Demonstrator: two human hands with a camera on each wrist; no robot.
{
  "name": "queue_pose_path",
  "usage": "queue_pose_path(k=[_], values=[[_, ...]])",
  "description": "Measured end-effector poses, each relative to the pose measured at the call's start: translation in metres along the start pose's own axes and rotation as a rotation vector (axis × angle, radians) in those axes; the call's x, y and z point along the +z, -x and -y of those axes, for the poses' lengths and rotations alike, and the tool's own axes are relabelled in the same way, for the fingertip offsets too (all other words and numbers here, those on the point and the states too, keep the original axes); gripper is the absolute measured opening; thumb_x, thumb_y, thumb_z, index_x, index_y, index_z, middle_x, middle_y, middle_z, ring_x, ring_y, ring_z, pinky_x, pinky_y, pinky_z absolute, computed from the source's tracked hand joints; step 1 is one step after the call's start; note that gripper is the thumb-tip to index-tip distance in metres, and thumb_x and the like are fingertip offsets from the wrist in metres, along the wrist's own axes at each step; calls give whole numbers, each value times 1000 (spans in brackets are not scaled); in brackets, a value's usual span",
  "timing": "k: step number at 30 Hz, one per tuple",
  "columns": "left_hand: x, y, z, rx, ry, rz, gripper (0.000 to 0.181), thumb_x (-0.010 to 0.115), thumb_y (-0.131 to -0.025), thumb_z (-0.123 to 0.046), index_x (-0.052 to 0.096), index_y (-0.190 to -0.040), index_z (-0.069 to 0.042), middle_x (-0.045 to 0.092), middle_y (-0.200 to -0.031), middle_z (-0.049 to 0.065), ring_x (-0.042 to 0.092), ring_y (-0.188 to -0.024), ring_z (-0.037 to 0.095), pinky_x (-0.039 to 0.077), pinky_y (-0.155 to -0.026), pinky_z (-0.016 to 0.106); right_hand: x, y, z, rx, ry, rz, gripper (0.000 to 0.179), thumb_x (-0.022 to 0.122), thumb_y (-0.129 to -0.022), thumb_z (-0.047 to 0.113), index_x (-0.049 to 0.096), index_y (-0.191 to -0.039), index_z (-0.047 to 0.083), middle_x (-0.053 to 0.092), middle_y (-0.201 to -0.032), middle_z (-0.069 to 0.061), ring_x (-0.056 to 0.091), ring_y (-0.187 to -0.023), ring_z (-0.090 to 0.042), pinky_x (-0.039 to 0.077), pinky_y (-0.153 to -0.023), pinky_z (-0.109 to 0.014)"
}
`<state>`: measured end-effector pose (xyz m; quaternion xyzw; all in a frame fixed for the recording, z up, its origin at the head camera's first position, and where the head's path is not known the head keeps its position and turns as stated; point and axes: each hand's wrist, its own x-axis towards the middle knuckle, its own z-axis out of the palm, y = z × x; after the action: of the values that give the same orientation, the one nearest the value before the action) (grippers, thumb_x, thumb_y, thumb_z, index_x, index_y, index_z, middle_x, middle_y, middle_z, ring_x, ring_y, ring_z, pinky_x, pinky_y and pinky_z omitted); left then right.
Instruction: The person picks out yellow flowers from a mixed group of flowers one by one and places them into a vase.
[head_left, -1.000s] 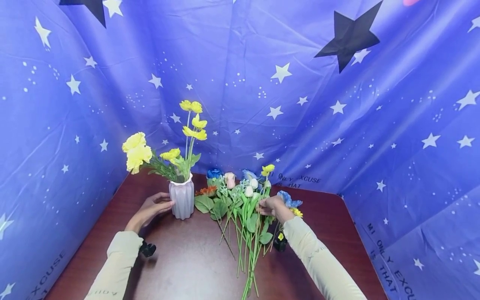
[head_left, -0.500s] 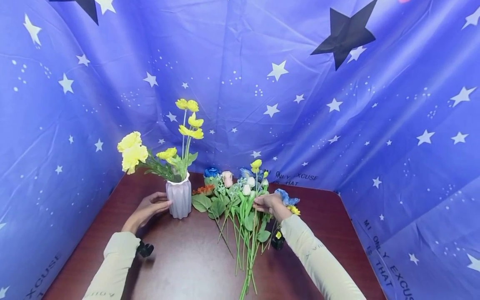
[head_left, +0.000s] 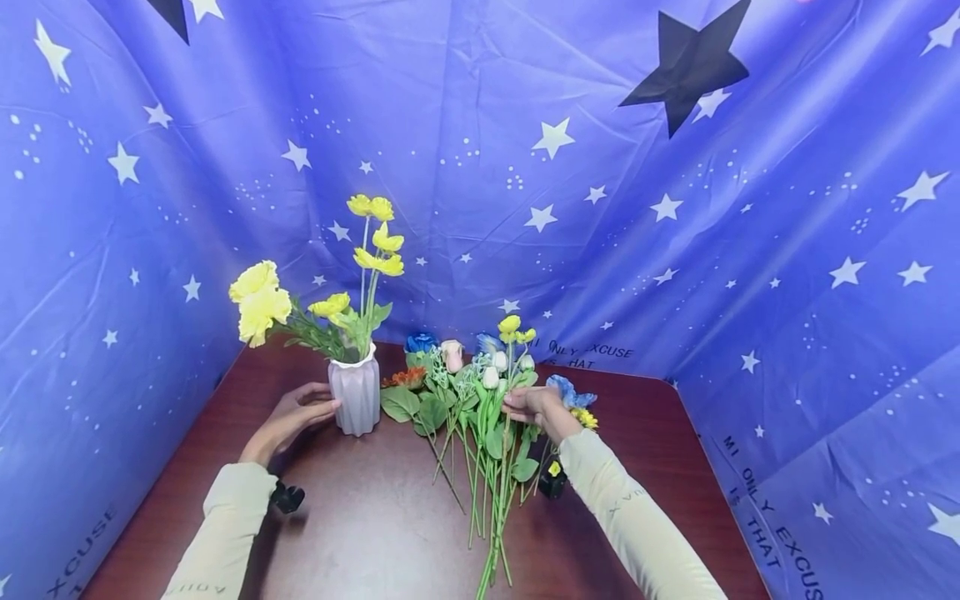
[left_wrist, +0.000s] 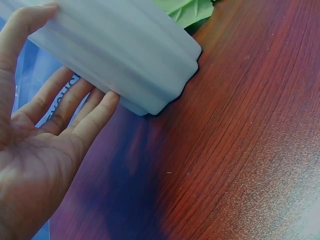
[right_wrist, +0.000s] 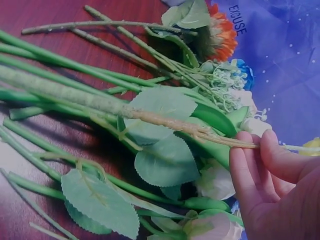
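Observation:
My left hand rests its fingertips and thumb against the left side of a pale ribbed vase, with its fingers fairly straight in the left wrist view. The vase stands upright and bears yellow flowers on tall stems and a pale yellow bloom leaning left. My right hand pinches the stem of a yellow flower between thumb and fingers. The right wrist view shows that stem running across above the other flowers, its thick end leaving the frame.
A pile of artificial flowers lies right of the vase: white tulips, a pink rose, an orange flower, blue blooms. Green stems point toward the near edge. Blue star-printed cloth surrounds the dark red table.
The view shifts slightly, so everything slides a little left. In my right hand the yellow flower has tilted and moved left above the pile. My left hand stays at the vase.

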<state>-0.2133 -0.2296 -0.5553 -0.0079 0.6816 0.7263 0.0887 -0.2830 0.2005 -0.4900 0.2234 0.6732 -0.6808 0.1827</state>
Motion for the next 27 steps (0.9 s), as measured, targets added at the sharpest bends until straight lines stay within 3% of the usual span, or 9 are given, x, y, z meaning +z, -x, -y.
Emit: queue_pose_path(k=[14, 20, 27], values=[[0, 2, 2, 8, 7, -9, 56, 69, -96, -8, 41, -138, 16, 65, -109, -3, 67, -98, 1, 59, -95, 27, 4, 6, 10, -9, 5, -2, 39, 65, -92, -12, 60, -131, -13, 75, -72, -11, 75, -66, -18, 64, -73, -30], [-1, 0, 4, 11, -7, 1, 55, 69, -97, -10, 42, -138, 15, 64, -110, -4, 67, -99, 0, 59, -95, 27, 2, 10, 19, -22, 61, 72, 41, 60, -96, -9, 54, -136, -14, 73, -72, -7, 73, -67, -14, 63, -73, -26], [0, 0, 3, 22, -3, 0, 56, 71, -96, -9, 43, -137, 16, 64, -110, -3, 67, -99, 1, 59, -95, 29, 1, 17, 27, -40, 35, 125, 43, 57, -98, -11, 49, -139, -16, 73, -71, -5, 73, -66, -13, 63, -68, -25]])
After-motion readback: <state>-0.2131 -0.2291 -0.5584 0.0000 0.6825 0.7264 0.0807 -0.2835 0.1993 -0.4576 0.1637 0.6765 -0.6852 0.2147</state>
